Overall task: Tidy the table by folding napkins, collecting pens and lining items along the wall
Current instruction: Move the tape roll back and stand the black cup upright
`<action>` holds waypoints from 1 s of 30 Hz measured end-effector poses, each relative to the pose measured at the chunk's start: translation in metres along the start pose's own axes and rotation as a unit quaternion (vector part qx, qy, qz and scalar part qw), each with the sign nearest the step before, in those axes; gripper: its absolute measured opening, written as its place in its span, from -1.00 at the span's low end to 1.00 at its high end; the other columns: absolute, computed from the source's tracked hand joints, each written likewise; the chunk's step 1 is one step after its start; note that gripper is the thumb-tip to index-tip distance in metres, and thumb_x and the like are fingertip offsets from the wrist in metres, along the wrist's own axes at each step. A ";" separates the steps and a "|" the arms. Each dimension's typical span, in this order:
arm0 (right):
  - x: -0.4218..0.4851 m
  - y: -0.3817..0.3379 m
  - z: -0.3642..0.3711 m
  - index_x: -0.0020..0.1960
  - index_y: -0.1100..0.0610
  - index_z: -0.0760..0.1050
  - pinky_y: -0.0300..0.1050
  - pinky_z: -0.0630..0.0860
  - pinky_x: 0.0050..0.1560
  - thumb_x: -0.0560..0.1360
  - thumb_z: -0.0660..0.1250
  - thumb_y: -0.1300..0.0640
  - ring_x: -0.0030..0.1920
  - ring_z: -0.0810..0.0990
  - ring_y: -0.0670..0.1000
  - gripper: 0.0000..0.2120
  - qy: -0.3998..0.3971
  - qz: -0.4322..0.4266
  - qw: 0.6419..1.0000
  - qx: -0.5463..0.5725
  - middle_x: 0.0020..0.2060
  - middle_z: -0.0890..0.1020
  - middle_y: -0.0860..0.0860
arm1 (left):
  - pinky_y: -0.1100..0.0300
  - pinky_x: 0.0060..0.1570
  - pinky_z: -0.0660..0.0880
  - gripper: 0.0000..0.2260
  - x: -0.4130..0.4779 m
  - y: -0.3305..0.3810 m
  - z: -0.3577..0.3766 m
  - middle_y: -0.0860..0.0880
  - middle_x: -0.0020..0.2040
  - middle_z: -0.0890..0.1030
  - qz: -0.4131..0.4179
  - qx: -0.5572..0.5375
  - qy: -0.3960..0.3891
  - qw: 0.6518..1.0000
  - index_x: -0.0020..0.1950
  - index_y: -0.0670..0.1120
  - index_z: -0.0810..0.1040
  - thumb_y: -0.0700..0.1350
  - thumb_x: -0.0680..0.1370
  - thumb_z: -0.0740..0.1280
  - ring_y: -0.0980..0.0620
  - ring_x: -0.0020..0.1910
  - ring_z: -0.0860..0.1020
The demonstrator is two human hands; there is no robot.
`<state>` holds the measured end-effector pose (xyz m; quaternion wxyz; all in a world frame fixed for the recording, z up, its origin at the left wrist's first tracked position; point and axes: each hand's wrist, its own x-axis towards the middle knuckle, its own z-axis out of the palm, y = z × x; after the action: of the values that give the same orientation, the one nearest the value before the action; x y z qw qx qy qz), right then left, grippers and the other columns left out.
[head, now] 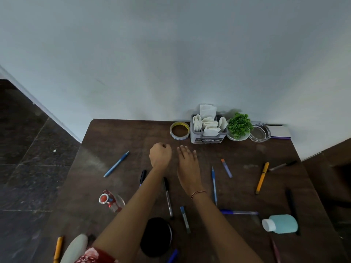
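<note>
The left hand [160, 155] is curled in a fist, nothing showing in it. The right hand [187, 164] is flat, fingers straight. Pens [116, 164] lie scattered over the surface [247, 152]. Folded napkins [208, 126] stand in a holder [208, 138] by the wall [171, 54].

Dim soft daylight, wide-angle edge bending, perhaps slightly blurred

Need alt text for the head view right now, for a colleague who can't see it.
The left hand, curled, and the right hand, flat, are over a dark table strewn with pens. Along the wall stand a tape roll, a napkin holder, a plant, a glass ashtray and a notepad.
</note>
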<state>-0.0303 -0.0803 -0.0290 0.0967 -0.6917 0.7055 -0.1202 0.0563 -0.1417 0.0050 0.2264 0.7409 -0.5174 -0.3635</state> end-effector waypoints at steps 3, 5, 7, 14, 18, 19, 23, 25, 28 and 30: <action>-0.023 -0.012 -0.012 0.49 0.23 0.14 0.11 -0.13 0.49 0.54 0.15 0.29 0.51 0.11 0.08 -0.47 0.020 0.006 1.000 0.004 0.48 0.22 0.14 | 0.20 -0.34 0.37 -0.70 -0.024 -0.006 -0.011 -0.03 -0.35 0.52 0.021 -0.005 -0.002 1.000 -0.38 -0.07 0.43 -0.16 0.56 0.20 0.02 -0.34 0.48; -0.038 -0.019 -0.021 0.48 0.24 0.15 0.13 -0.13 0.48 0.54 0.15 0.28 0.51 0.12 0.09 -0.48 0.024 -0.002 1.000 0.010 0.47 0.23 0.14 | 0.19 -0.41 0.31 -0.67 -0.044 -0.011 -0.019 -0.02 -0.43 0.45 0.026 0.000 0.000 1.000 -0.42 -0.12 0.40 -0.16 0.56 0.20 0.02 -0.40 0.42; -0.051 -0.026 -0.027 0.49 0.24 0.14 0.10 -0.15 0.49 0.55 0.14 0.27 0.51 0.11 0.08 -0.48 0.027 0.001 0.999 0.026 0.48 0.22 0.13 | 0.18 -0.43 0.27 -0.64 -0.062 -0.018 -0.027 -0.01 -0.48 0.38 0.019 0.007 0.005 1.000 -0.47 -0.11 0.33 -0.15 0.55 0.20 0.02 -0.43 0.38; -0.107 -0.052 -0.033 0.46 0.20 0.21 0.03 0.17 0.48 0.62 0.05 0.17 0.44 0.27 0.03 -0.58 0.024 0.044 0.991 0.122 0.44 0.32 0.09 | 0.17 -0.42 0.30 -0.69 -0.114 -0.052 -0.052 -0.02 -0.46 0.41 -0.005 0.018 0.011 1.000 -0.38 -0.17 0.43 -0.11 0.55 0.21 0.06 -0.45 0.38; -0.136 -0.061 -0.033 0.46 0.17 0.22 -0.13 0.43 0.25 0.62 0.08 0.15 0.30 0.41 0.01 -0.58 0.010 0.048 0.988 0.146 0.37 0.38 0.06 | 0.18 -0.26 0.37 -0.73 -0.137 -0.074 -0.063 -0.07 -0.28 0.58 -0.018 0.014 0.014 1.000 -0.24 -0.18 0.57 -0.07 0.54 0.21 -0.06 -0.21 0.56; -0.142 -0.061 -0.033 0.46 0.16 0.23 -0.17 0.45 0.18 0.62 0.08 0.14 0.25 0.44 0.00 -0.59 0.009 0.050 0.988 0.144 0.33 0.40 0.05 | 0.17 -0.24 0.40 -0.73 -0.141 -0.080 -0.065 -0.08 -0.25 0.60 -0.020 0.015 0.017 1.000 -0.21 -0.18 0.59 -0.06 0.54 0.21 -0.08 -0.17 0.59; -0.163 -0.058 -0.031 0.45 0.12 0.23 -0.22 0.42 0.03 0.63 0.07 0.09 0.12 0.45 -0.03 -0.60 -0.036 0.079 0.988 0.127 0.24 0.39 0.05 | 0.13 -0.22 0.46 -0.73 -0.153 -0.105 -0.070 -0.11 -0.17 0.62 -0.031 0.025 0.041 0.998 -0.03 -0.15 0.63 -0.04 0.55 0.19 -0.06 -0.16 0.58; -0.172 -0.056 -0.027 0.43 0.12 0.26 -0.20 0.42 0.02 0.63 0.05 0.06 0.12 0.46 -0.01 -0.61 -0.062 0.098 0.985 0.124 0.22 0.38 0.07 | 0.15 -0.25 0.43 -0.74 -0.161 -0.116 -0.074 -0.10 -0.17 0.62 -0.037 0.025 0.054 0.998 0.04 -0.15 0.63 -0.07 0.56 0.20 -0.03 -0.19 0.56; -0.181 -0.053 -0.024 0.38 0.13 0.34 -0.15 0.41 0.01 0.64 0.02 0.04 0.12 0.49 0.05 -0.63 -0.096 0.118 0.977 0.148 0.23 0.41 0.10 | 0.10 -0.16 0.54 -0.74 -0.168 -0.132 -0.076 -0.10 -0.12 0.64 -0.051 0.020 0.073 0.996 0.06 -0.14 0.64 -0.08 0.55 0.21 -0.07 -0.14 0.59; -0.184 -0.053 -0.025 0.36 0.13 0.36 -0.15 0.41 0.05 0.64 0.01 0.04 0.16 0.49 0.07 -0.63 -0.111 0.127 0.969 0.180 0.25 0.44 0.11 | 0.07 -0.15 0.58 -0.74 -0.171 -0.142 -0.075 -0.12 -0.14 0.64 -0.064 0.021 0.071 0.995 0.04 -0.15 0.64 -0.07 0.54 0.21 -0.09 -0.15 0.60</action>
<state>0.0174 0.1039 0.0055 0.3118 -0.5770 0.7389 -0.1545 0.1656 0.0665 0.0033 0.2233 0.8012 -0.4586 -0.3130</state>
